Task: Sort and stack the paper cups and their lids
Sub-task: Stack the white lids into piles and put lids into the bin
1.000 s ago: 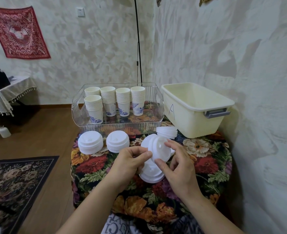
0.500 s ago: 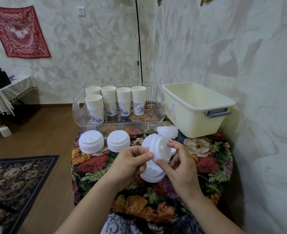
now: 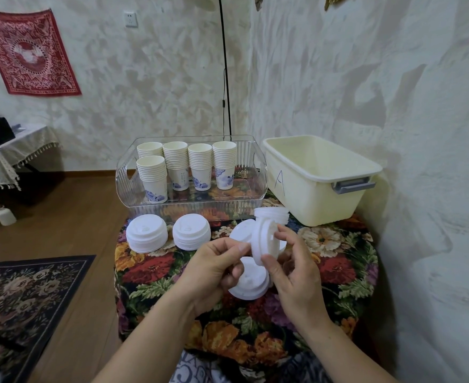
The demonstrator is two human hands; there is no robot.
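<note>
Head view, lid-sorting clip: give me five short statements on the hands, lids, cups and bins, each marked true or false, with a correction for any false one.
1. Both the left hand and the right hand hold the tilted white lid. True.
2. The paper cup stacks stand in the cream bin. False: they stand in the clear tray; the cream bin shows no cups.
3. Two neat lid stacks sit in front of the clear tray, left of the hands. True.
4. The cream bin is marked with a letter B. False: it shows an A.
5. The table wears a plain white cloth. False: the floral cloth is dark and multicoloured.
</note>
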